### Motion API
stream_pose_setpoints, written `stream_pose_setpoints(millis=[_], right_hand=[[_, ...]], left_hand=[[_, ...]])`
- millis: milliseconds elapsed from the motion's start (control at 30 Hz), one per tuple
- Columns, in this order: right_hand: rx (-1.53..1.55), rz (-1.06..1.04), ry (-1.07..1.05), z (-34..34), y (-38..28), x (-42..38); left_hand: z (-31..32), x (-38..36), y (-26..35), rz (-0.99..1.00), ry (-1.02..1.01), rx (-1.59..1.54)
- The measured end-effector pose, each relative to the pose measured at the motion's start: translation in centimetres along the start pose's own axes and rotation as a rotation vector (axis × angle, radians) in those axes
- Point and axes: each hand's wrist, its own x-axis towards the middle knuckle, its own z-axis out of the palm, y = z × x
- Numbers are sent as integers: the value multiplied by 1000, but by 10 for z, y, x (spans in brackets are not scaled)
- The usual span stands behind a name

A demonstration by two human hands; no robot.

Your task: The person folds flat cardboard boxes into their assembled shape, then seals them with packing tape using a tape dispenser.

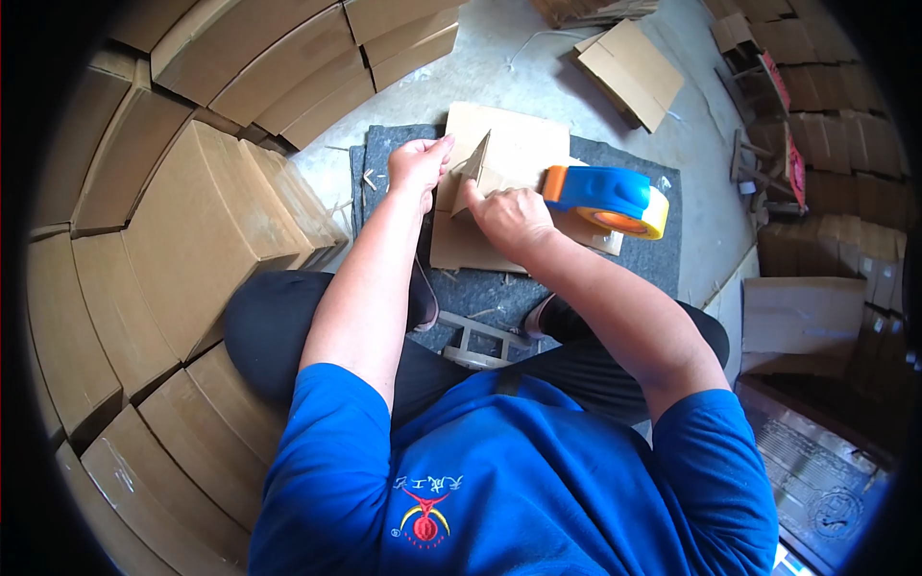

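Note:
A flattened piece of cardboard (514,120) lies on a dark grey mat in front of my knees. From its middle rises a small folded cardboard flap (473,173), tilted upright. My left hand (419,171) is just left of the flap, with thumb and fingers pressed together; whatever it holds, if anything, is too small to make out. On the right side, my right hand (511,219) rests over the cardboard with its fingers curled and one digit against the flap's edge. A blue tape dispenser (605,187) with a yellow roll lies beside my right hand.
Stacked cardboard boxes (192,230) rise close on my left. More cardboard stacks (831,154) line the right side. A folded carton (634,72) lies on the floor ahead. The grey mat (653,206) has scraps on it, and a metal frame (475,338) sits between my feet.

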Motion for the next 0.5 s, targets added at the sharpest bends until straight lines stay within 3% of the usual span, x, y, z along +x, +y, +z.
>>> stream_pose_setpoints(millis=[200,333,400,500], right_hand=[[68,3,67,4,-4,0],[69,24,45,7,-2,1],[110,7,41,0,2,-3],[170,76,102,-17,0,-13]], left_hand=[[3,19,-33,-84,16,34],[21,12,-46,-213,-14,-105],[28,19,-58,-119,25,-169],[31,23,-68,4,129,-3]])
